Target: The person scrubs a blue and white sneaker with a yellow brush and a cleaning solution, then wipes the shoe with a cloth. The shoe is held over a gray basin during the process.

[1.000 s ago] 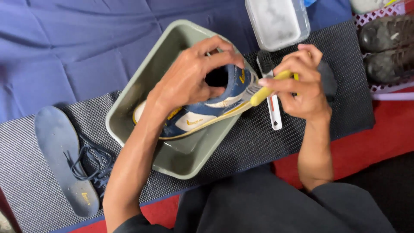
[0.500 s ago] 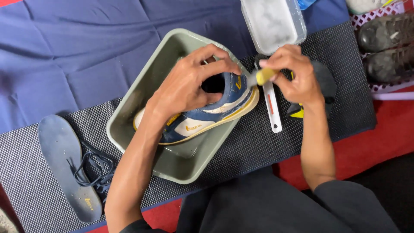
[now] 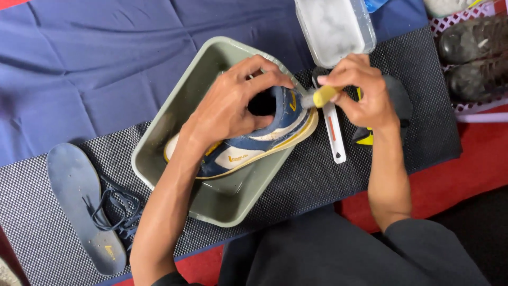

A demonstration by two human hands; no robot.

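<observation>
Across the middle of the frame, on a dark woven grid mat (image 3: 317, 185) over creased blue cloth (image 3: 79, 69), the smooth grey-green rectangular tray (image 3: 159, 153) sits as it did a second ago, with the blue, white and yellow sneaker (image 3: 248, 151) tilted on its side inside it. At centre the left hand (image 3: 233, 106) still grips the shoe's collar, fingers curled over the opening, while the right hand (image 3: 360, 92), closed around a yellow-handled brush (image 3: 320, 97), has moved up and inward so the brush now touches the heel. Smaller pieces lie about: a flat grey insole (image 3: 79, 206) and tangled dark laces (image 3: 114, 209) at lower left, a clear plastic tub (image 3: 334, 29) at the top, a white stick tool (image 3: 334, 132) just right of the tray.
</observation>
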